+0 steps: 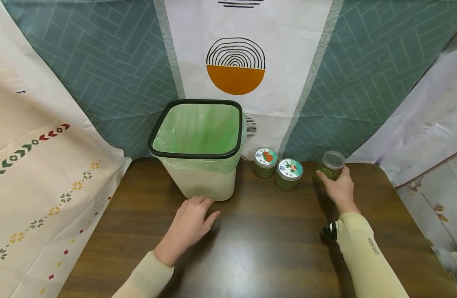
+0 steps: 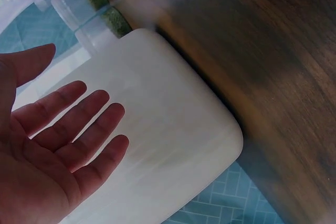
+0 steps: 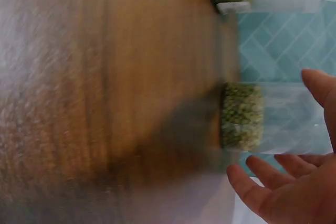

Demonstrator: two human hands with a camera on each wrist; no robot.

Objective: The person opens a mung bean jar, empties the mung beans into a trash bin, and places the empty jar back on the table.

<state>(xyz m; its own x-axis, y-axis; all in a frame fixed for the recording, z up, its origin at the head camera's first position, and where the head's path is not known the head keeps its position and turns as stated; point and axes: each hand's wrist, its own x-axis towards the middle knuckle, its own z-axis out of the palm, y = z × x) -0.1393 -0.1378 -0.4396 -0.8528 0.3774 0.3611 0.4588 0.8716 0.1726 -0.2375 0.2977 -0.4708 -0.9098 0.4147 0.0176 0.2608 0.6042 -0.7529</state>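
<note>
Jar (image 1: 330,165) of clear cylindrical plastic with green grains (image 3: 242,119) stands inside right hand's (image 1: 339,187) unclosed grip; probably grasping, next needing closure; left hand (image 1: 191,221) relaxed

Bin (image 1: 202,180) off-white, rim (image 1: 191,156) black, liner (image 1: 202,128) pale green; two labelled jars (image 1: 264,172) (image 1: 285,183) green-filled, lids (image 1: 289,168) white and teal with red-orange prints; third jar (image 1: 328,167) clear, green below; table (image 1: 273,231) dark brown, wood-grained; backdrop (image 1: 113,54) teal, pale herringbone lines; white panel (image 1: 288,49) bearing orange half-disc (image 1: 235,78) under black arcs (image 1: 235,54); sleeves (image 1: 367,252) pale yellow
</note>
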